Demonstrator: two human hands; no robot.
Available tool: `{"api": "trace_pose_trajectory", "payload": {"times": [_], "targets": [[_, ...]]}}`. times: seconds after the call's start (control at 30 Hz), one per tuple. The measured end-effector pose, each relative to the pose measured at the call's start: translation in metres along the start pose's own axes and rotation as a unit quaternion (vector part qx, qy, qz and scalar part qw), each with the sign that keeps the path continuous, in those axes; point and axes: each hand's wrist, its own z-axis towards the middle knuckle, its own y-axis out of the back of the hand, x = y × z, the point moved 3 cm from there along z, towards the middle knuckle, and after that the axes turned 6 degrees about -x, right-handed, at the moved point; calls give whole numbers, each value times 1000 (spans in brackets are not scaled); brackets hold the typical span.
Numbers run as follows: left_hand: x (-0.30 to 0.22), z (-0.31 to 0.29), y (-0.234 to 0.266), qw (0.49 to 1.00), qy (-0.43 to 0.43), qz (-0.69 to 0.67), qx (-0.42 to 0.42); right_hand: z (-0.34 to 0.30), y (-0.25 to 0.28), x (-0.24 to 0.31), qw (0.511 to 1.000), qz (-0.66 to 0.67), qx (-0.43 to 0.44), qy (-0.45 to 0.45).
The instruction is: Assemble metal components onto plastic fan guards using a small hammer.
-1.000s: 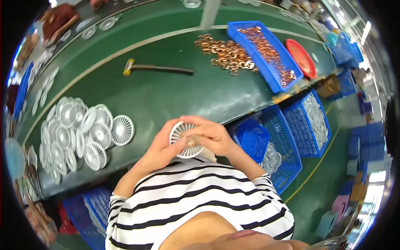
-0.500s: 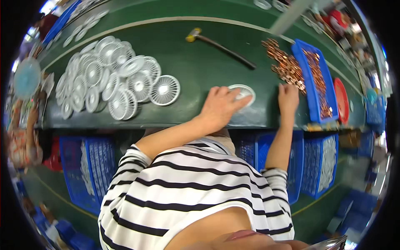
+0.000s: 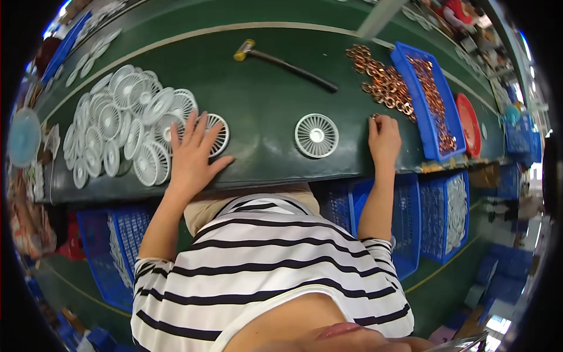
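Note:
My left hand [image 3: 196, 154] is open, fingers spread, over a white spoked plastic disc [image 3: 220, 138] at the right edge of a heap of such discs [image 3: 111, 120]. Its fingers partly cover that disc. By itself on the green table, between my hands, lies another white spoked disc [image 3: 316, 135], flat with its round hub facing up. My right hand [image 3: 385, 141] is closed in a pinch on a small copper ring [image 3: 374, 117], which shows only in part at the fingertips. Just beyond it spreads a loose pile of copper rings [image 3: 384, 85].
A blue tray [image 3: 415, 111] of copper rings stands at the right, beside a red dish [image 3: 469, 124]. Farther back lies a hammer [image 3: 287, 66] with a yellow head. Blue crates [image 3: 108, 246] stand below the table's near edge. Other people sit at the far sides.
My left hand has left the single disc and moved left to the heap, its fingers spreading. My right hand has drawn slightly nearer with a copper ring. The view has shifted.

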Motion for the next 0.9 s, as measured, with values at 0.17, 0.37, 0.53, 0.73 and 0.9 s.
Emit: {"api": "trace_pose_trajectory", "payload": {"times": [0.17, 0.37, 0.53, 0.73, 0.9], "targets": [[27, 25, -14, 995, -80, -58, 1, -4, 10, 8, 998, 50, -13, -34], [47, 57, -27, 980, -147, -77, -109, -19, 22, 22, 979, 181, -46, -80], [49, 55, -9, 933, -43, -158, -319, -30, 32, 39, 957, 276, -75, -58], [8, 37, -10, 953, 14, -252, -166, -32, 38, 69, 940, 329, -89, -18], [-32, 21, -21, 981, -85, -166, 54, -41, 32, 80, 936, 344, -77, -7]]}}
